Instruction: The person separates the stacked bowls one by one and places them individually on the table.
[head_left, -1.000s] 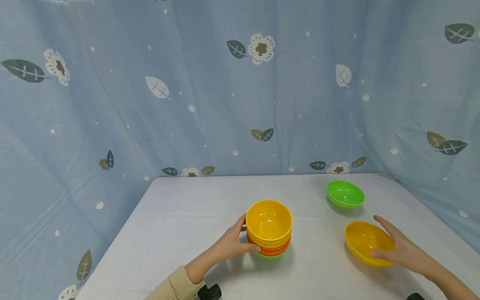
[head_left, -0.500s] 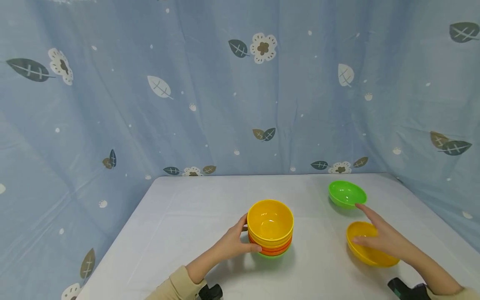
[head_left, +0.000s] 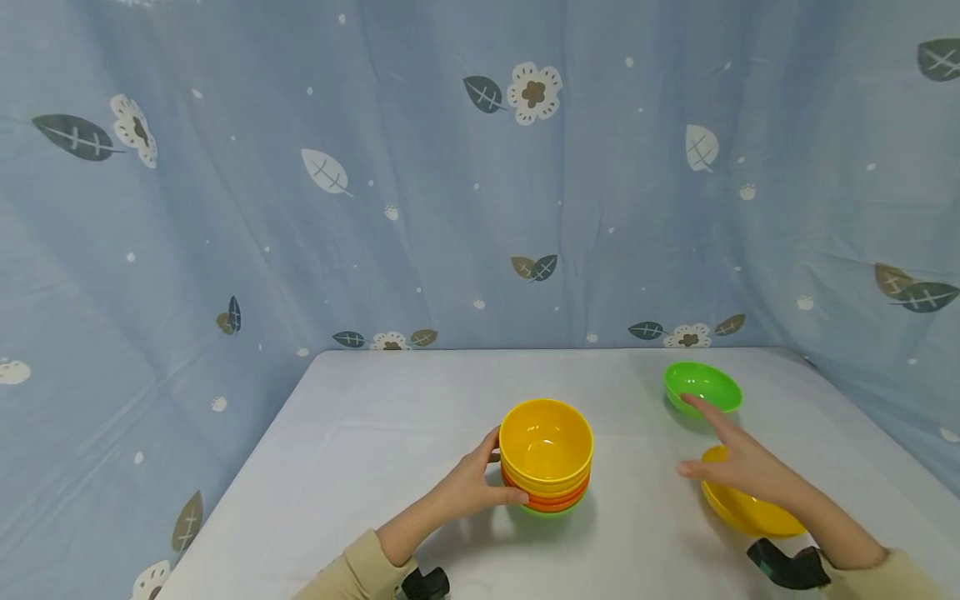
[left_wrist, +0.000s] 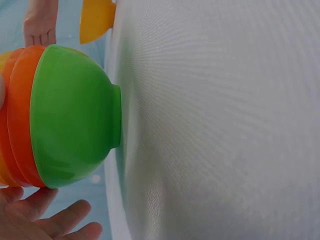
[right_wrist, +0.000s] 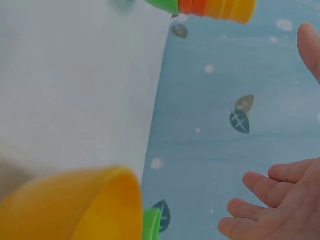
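Observation:
My left hand (head_left: 468, 485) holds a stack of nested bowls (head_left: 546, 442) at the middle of the table, thumb on the near side and fingers round the far side. Yellow bowls sit on top, orange ones below, and a green bowl (left_wrist: 75, 117) forms the base on the cloth. My right hand (head_left: 742, 468), thumb and fingers spread apart, hovers over a separate yellow bowl (head_left: 761, 515) and hides part of it. In the right wrist view that yellow bowl (right_wrist: 60, 202) lies below the hand, apart from the extended fingers (right_wrist: 270, 190).
A single green bowl (head_left: 712, 385) stands at the back right, behind the right hand's fingertips. A white cloth covers the table (head_left: 390, 417). Blue curtain (head_left: 420, 167) with leaves and flowers hangs behind and at the sides.
My right hand has moved left and away from me, from beside the separate yellow bowl to above it, with nothing held. The left hand keeps its hold on the stack. The view has shifted slightly.

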